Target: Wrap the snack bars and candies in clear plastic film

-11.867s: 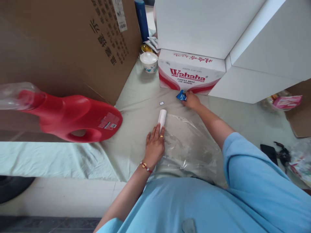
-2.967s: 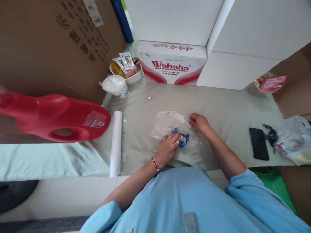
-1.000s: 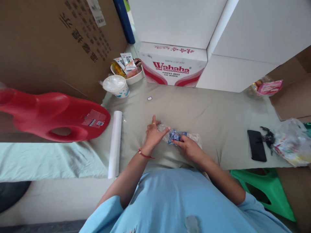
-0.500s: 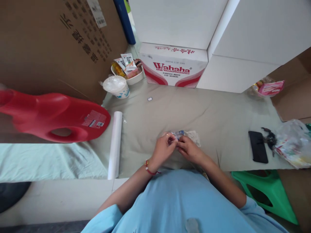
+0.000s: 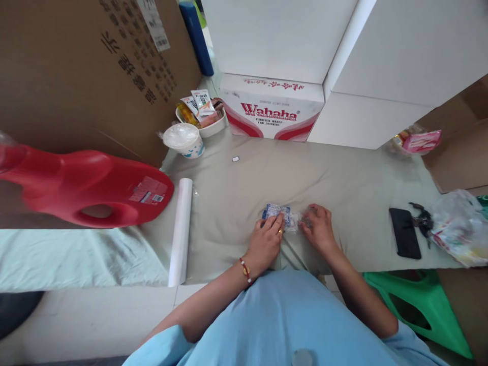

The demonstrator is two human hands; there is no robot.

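Note:
A small blue packet wrapped in clear plastic film point(image 5: 276, 214) lies on the pale green cloth point(image 5: 343, 188) in front of me. My left hand point(image 5: 267, 241) presses down on the packet's near side with its fingers curled over it. My right hand point(image 5: 319, 231) sits just to the right, fingers pinched on the twisted loose end of the film point(image 5: 303, 221). A white roll of plastic film point(image 5: 180, 223) lies to the left, apart from both hands.
A red jug point(image 5: 87, 185) lies on its side at the left. A lidded paper cup point(image 5: 183, 140), a bowl of sachets point(image 5: 202, 114) and a Wahaha box point(image 5: 272, 109) stand at the back. A black phone point(image 5: 404, 231), keys and a plastic bag point(image 5: 459, 226) lie right. A green stool point(image 5: 419, 305) stands below.
The film has been folded and rolled around the blue packet. Since half a second ago my hands have drawn apart, the left staying on the packet and the right moving right along the film's end.

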